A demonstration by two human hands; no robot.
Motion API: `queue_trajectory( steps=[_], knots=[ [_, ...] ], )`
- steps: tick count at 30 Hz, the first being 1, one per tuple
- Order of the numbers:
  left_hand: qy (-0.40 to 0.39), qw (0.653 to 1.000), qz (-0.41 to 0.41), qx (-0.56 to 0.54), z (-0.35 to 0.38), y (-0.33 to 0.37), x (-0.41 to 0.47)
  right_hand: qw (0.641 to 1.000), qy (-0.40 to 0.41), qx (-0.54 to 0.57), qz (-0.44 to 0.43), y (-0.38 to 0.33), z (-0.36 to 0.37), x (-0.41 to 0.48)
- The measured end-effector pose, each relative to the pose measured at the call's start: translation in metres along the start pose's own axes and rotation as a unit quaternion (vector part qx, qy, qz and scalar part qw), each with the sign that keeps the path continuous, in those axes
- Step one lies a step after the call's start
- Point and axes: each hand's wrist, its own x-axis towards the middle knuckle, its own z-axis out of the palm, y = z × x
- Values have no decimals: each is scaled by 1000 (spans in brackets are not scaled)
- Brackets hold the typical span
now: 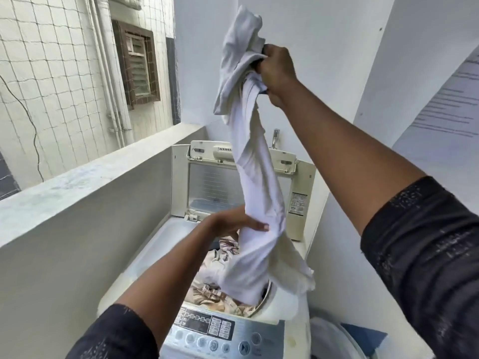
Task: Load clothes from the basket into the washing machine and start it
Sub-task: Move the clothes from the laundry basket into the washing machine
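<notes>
The right hand (277,71) is gripping a soft white garment (255,177) bunched high up, and it is hanging in a long wrinkled twist over the open washing machine (158,239). The left hand (233,222) is pinching its middle. Crumpled beige clothes (207,291) are lying in the drum.

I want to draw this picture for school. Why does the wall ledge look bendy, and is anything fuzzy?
Head view: the wide-angle lens bows the ledge, more so towards the edges. The daylight is soft and even. The white cloth and the left hand look slightly smeared by motion, and the control panel at the bottom is soft.
</notes>
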Motion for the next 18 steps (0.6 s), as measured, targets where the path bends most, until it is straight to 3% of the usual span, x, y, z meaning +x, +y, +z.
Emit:
queue_trajectory(
  steps=[5,10,14,16,18],
  knots=[
    [71,996,-48,-26,-52,-26,30,997,29,-21,63,20,34,10],
    [115,978,-104,-139,-102,-76,54,985,-19,-88,145,89,61,25],
    [181,961,-134,-160,-119,-108,63,941,-188,-231,161,148,92,-3],
    [149,972,-172,-61,-119,-122,69,896,-300,-268,190,180,106,-21],
    [90,985,-143,41,-114,-140,78,837,-375,-310,249,213,119,-44]
  ],
)
